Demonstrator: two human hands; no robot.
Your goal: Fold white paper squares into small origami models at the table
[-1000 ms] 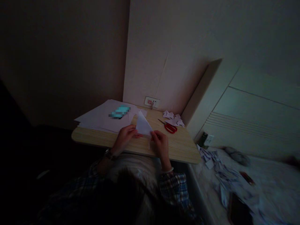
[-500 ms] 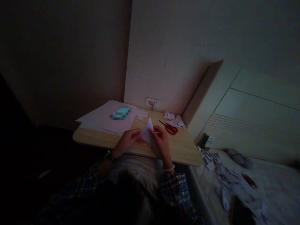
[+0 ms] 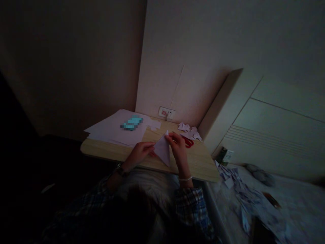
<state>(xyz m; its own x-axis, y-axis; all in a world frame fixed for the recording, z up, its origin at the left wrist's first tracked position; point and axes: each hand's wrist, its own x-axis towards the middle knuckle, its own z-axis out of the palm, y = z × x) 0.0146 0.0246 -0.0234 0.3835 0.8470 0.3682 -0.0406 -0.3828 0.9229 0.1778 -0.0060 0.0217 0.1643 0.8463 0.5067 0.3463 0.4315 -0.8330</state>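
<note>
A folded white paper triangle [image 3: 163, 149] is held up over the front part of the wooden desk [image 3: 198, 166]. My left hand [image 3: 140, 154] pinches its left corner between thumb and fingers. At the upper tip, my right hand [image 3: 177, 145] grips the paper with closed fingers. Just behind my right hand lie red-handled scissors [image 3: 189, 142], their blades mostly hidden by that hand. Several small folded paper pieces [image 3: 190, 131] rest beyond the scissors, near the wall.
Large white sheets [image 3: 109, 130] cover the desk's left side, with a pixelated blue object [image 3: 132, 122] on them. A wall socket [image 3: 166, 113] is behind the desk. To the right, a bed [image 3: 299, 200] carries many strewn paper pieces [image 3: 238, 184] and a dark phone-like object [image 3: 271, 200].
My right hand has moved up to the paper's tip. The paper has turned and now shows a wider triangle with a corner pointing down. My left hand stays nearly in place.
</note>
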